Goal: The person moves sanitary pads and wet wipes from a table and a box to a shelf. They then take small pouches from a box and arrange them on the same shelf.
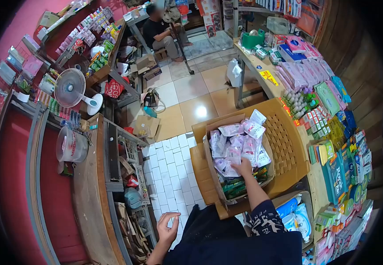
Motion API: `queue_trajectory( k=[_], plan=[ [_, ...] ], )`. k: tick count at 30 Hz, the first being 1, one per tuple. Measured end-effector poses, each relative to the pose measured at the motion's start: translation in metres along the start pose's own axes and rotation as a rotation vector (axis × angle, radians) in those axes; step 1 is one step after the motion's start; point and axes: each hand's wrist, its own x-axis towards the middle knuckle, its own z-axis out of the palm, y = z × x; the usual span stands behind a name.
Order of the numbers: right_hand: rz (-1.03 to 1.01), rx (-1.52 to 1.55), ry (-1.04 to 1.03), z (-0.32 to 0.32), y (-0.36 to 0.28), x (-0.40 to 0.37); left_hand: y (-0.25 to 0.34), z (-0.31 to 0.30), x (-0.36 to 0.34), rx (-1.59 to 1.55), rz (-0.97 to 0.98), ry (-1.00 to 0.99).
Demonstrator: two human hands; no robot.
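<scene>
An open cardboard box (208, 165) stands on a tan woven plastic chair (288, 148). Pink and white packets (236, 142) fill most of it, with green packets (240, 187) at its near end. My right hand (243, 167) reaches into the box, its fingers closed on a pink and white packet (232, 160) near the middle. My left hand (168, 225) is raised over the floor at the lower left of the box. Its fingers are curved and apart, and nothing is in them.
Goods cover the table (266, 84) on the right. A white fan (70, 87) and a clear tub (72, 145) stand on the left counter (95, 194). Beyond the tiled floor (169, 172), a person (158, 33) sits at the back. A white bag (234, 73) hangs by the table.
</scene>
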Motion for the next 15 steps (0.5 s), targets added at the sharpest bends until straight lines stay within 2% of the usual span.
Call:
queue_trajectory(
  k=[1, 5, 6, 9, 10, 11, 13, 14, 15],
  plan=[
    [-0.009, 0.107, 0.019, -0.003, -0.001, -0.002, 0.002, 0.002, 0.003, 0.010, 0.011, -0.028],
    [0.074, 0.643, -0.214, -0.016, -0.012, -0.030, 0.011, 0.021, 0.017, 0.141, 0.172, -0.142],
    [0.098, 0.720, -0.337, -0.023, -0.021, -0.044, 0.007, 0.025, 0.020, 0.163, 0.171, -0.266],
    [0.111, 1.019, -0.774, -0.070, -0.074, -0.101, 0.029, 0.044, 0.029, 0.311, 0.277, -0.324],
    [0.140, 1.061, -0.879, -0.073, -0.083, -0.117, 0.029, 0.050, 0.029, 0.275, 0.272, -0.373],
    [0.168, 1.103, -0.986, -0.075, -0.090, -0.133, 0.028, 0.053, 0.031, 0.343, 0.376, -0.395],
    [0.151, 1.039, -1.030, -0.091, -0.112, -0.159, 0.028, 0.056, 0.035, 0.484, 0.581, -0.432],
    [0.143, 1.167, -1.082, -0.096, -0.118, -0.167, 0.034, 0.056, 0.036, 0.421, 0.562, -0.397],
    [0.097, 1.154, -1.175, -0.094, -0.109, -0.161, 0.030, 0.057, 0.037, 0.397, 0.548, -0.382]
  ],
)
